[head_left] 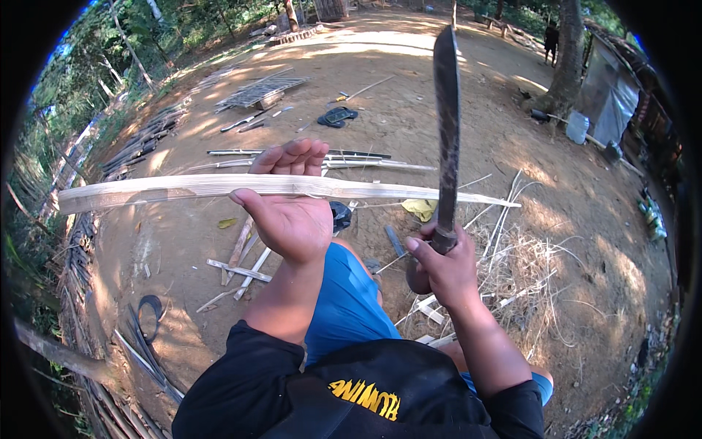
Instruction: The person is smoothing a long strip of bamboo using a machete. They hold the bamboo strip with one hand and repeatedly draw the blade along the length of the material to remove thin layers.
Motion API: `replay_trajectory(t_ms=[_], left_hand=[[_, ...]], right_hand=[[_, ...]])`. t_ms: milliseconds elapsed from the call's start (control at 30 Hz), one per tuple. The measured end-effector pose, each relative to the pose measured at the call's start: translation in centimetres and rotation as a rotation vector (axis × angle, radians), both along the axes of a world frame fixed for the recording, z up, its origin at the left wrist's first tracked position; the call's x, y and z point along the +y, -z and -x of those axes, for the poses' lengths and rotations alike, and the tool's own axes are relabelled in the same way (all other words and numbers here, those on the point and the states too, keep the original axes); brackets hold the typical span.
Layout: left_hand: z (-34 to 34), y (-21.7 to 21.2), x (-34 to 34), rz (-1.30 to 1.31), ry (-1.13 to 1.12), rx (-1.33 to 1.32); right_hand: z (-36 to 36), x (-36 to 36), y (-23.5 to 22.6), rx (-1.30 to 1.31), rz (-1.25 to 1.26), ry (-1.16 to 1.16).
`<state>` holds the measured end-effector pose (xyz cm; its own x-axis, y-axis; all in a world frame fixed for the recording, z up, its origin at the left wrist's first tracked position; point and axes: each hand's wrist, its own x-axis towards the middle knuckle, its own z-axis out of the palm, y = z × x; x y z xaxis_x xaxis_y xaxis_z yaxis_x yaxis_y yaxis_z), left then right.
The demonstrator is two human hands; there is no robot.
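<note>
Strip: across left hand, palm open, both ends overhanging
Knife: clenched in right hand, blade upright (crosses strip in view)
Room: dirt below, shavings right of right hand

The long, flat, pale strip of wood-like material looks matt, with fine lengthwise fibres along its face. The long, dark metal machete blade has a blotchy, dull sheen, and its rounded brown handle looks like smooth wood. The bright blue shorts and black shirt are matt cloth. Thin, pale, curled shavings look dry and fibrous. The silvery sheet is glossy and crinkled; the pale, translucent jug looks plastic.
</note>
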<state>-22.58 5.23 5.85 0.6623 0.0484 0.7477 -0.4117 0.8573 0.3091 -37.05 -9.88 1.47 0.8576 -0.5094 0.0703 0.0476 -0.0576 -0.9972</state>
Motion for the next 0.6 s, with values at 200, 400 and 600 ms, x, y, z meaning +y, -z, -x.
replay_trajectory(t_ms=[200, 400, 600], left_hand=[[0.8, 0.5, -0.3, 0.029, 0.066, -0.094], [1.8, 0.6, -0.2, 0.086, 0.082, -0.121], [2.6, 1.4, 0.0, 0.017, 0.113, -0.218]], right_hand=[[-1.2, 2.5, -2.1, -0.092, 0.096, -0.093], [1.9, 1.6, 1.4, 0.028, 0.349, -0.02], [4.9, -1.3, 7.3, 0.153, 0.451, 0.151]])
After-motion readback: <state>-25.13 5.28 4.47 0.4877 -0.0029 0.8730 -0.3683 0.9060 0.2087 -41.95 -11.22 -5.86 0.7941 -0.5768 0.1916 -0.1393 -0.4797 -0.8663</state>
